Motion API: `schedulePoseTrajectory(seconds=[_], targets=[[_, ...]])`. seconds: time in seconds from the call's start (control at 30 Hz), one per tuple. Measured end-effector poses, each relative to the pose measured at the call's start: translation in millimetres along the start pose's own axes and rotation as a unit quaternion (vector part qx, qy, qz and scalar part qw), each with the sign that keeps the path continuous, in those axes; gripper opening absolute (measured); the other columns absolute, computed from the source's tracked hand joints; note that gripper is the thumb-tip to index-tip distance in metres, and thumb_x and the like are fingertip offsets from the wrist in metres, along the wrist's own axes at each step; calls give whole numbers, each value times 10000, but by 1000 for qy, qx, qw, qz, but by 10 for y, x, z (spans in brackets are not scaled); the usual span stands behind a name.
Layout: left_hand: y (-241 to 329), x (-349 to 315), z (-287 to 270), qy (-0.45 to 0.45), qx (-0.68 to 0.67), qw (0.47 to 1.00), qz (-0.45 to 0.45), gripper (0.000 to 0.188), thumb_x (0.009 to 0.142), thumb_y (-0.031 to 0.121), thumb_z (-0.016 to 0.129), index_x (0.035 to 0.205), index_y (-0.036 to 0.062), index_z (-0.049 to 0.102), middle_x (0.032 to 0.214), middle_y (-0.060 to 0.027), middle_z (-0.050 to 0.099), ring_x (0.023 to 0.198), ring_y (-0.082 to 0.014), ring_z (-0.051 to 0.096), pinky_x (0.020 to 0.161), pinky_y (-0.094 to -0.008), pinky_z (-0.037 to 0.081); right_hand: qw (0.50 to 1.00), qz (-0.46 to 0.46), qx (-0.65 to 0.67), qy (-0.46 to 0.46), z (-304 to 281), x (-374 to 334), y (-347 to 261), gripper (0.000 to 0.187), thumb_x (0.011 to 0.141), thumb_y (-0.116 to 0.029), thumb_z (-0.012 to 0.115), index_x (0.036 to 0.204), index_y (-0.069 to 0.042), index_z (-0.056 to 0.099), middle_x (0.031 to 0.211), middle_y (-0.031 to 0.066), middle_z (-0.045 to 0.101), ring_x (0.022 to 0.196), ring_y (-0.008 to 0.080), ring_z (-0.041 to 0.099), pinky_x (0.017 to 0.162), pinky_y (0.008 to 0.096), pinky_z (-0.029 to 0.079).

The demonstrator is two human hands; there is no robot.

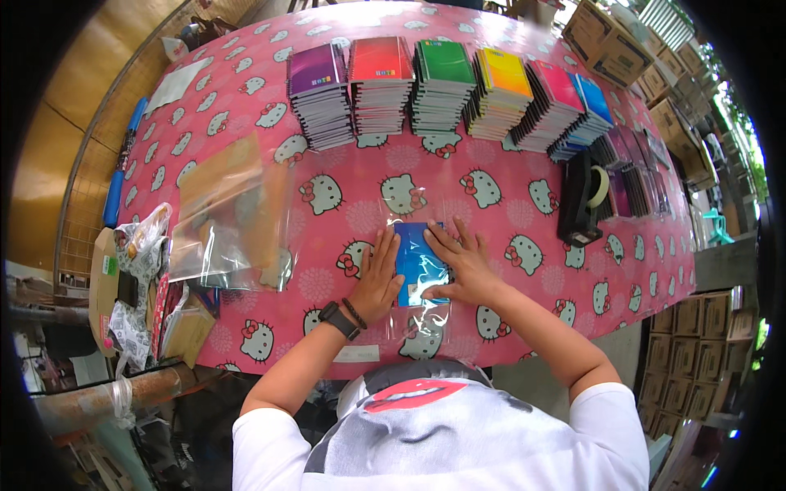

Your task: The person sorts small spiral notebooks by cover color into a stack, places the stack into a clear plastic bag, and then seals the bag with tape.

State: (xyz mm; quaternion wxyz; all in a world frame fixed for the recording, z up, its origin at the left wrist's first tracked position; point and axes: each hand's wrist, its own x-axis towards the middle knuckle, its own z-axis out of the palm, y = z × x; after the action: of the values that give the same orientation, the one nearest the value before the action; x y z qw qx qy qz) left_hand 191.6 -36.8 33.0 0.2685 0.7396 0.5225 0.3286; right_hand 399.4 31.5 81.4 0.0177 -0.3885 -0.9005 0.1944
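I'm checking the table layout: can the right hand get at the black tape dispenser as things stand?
Probably yes: only pink tablecloth shows between the right hand and the black tape dispenser, though the hand would have to leave the blue notebook.

A white short-sleeved shirt with a grey, red-lipped print is worn; beside the black left-wrist watch, a dark bracelet.

A packing workshop, by the look of it — partly open to daylight
Stacked spiral notebooks, clear plastic sleeves and a tape dispenser share a pink-covered worktop — brown cartons stand piled along the right side.
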Motion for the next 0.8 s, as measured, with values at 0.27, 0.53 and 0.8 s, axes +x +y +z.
schedulePoseTrajectory(seconds=[0.27,0.53,0.8], targets=[[67,56,-27,-60,62,996,5,632,887,313,429,1412,79,167,1484,-88,99,1370,-332,12,1057,-547,67,998,19,56,5,114,86,-167,1049,559,-607,703,1407,-200,238,1490,27,124,1346,398,62,976,679,127],[237,320,-149,-142,184,971,-53,767,757,476,584,1399,225,248,1486,2,123,1351,-392,13,1006,-648,92,992,27,104,60,154,98,-197,1284,475,-586,764,1431,-145,29,1486,116,84,1332,449,42,978,678,112],[230,365,-141,-135,192,970,-61,807,694,573,619,1377,279,305,1492,27,116,1346,-401,27,1000,-653,84,942,-6,126,311,-12,-213,278,1047,605,-465,758,1392,-37,216,1419,196,267,1315,361,233,1050,479,184]])
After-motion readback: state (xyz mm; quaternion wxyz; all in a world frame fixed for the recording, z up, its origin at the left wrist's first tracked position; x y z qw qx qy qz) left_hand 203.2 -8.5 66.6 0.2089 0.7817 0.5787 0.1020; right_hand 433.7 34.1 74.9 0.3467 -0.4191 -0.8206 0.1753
